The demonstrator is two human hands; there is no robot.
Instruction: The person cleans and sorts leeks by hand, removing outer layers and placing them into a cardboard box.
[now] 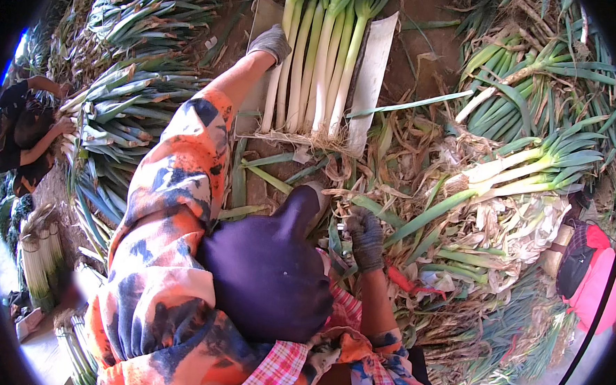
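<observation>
My left hand (272, 43), in a grey knit glove, reaches forward to the left edge of a row of leeks or large green onions (314, 67). Its fingers touch the outermost stalks; whether they grip is unclear. The stalks lie side by side in a pale open-ended tray (370, 86), their roots towards me. My right hand (364, 238), also gloved, is low at my right side with its fingers curled, above trimmed leaves. A small shiny thing shows at its fingertips, too small to name.
Heaps of leeks (129, 110) lie at the left, beside another person (27, 125). A few white-stemmed stalks (518, 169) rest on peeled skins (531, 220) at the right. Dry leaves litter the ground. A pink cloth item (598, 286) is at the far right.
</observation>
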